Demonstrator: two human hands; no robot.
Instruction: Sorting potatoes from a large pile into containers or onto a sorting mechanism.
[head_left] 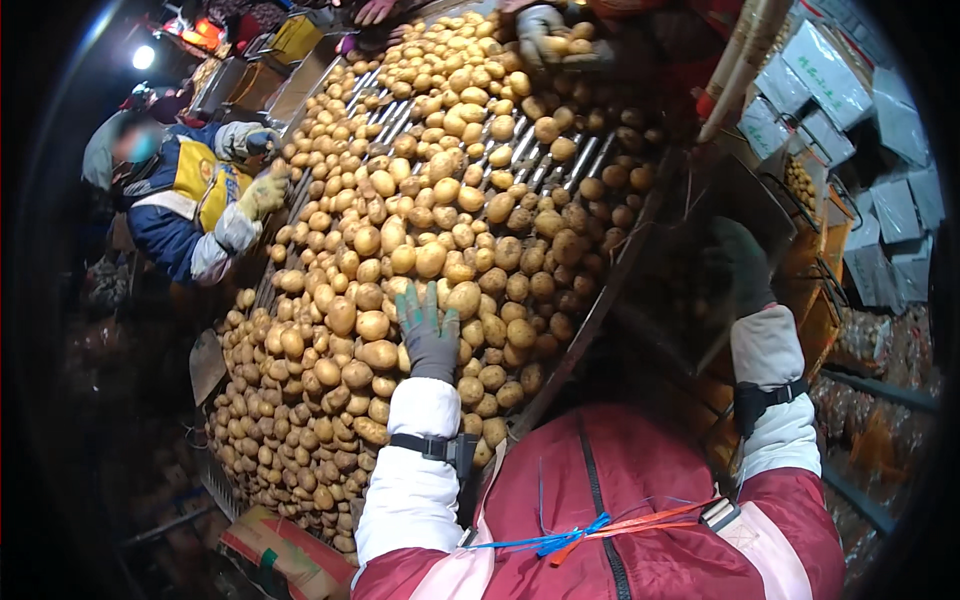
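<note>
A thick layer of potatoes [430,262] covers a slatted metal conveyor [515,150], whose bars show through near its far end. My left hand [432,338], in a grey glove with green fingers, lies on the potatoes with its fingers spread, holding nothing. Off to the right, my right hand [742,265] in a dark green glove hovers over a dark-sided bin or chute [745,205] beside the conveyor's edge. Its fingers look stretched out, though dim light blurs them; nothing shows in its grasp.
A co-worker [190,195] at the left rests a gloved hand by the potatoes; another person's gloved hand [540,35] is at the far end. White wrapped boxes [825,75] stack at the far right, near orange crates [825,320]. A cardboard box [285,555] lies lower left.
</note>
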